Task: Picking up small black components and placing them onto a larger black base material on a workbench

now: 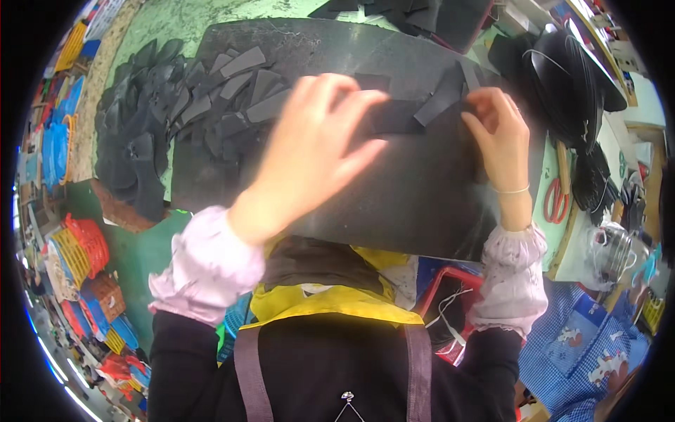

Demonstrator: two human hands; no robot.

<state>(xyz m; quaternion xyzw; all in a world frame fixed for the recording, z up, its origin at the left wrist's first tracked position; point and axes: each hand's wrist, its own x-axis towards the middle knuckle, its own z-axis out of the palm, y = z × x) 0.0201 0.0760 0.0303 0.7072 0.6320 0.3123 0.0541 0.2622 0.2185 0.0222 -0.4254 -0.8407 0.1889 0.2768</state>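
Your left hand [316,141] presses, fingers together, flat on dark strip [394,116] atop black board [422,190]. Right hand [499,133] pinches strip's far end. Laying-down step; next move likely needs firm smoothing.

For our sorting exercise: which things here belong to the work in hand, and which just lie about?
In hand: left hand, right hand, dark strip, black board.
Lying about: cut-piece pile, scissors, coloured baskets.

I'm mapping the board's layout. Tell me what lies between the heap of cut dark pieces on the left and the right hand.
In the head view, the left hand and a dark strip lie between the heap of cut pieces and the right hand, on the black board.
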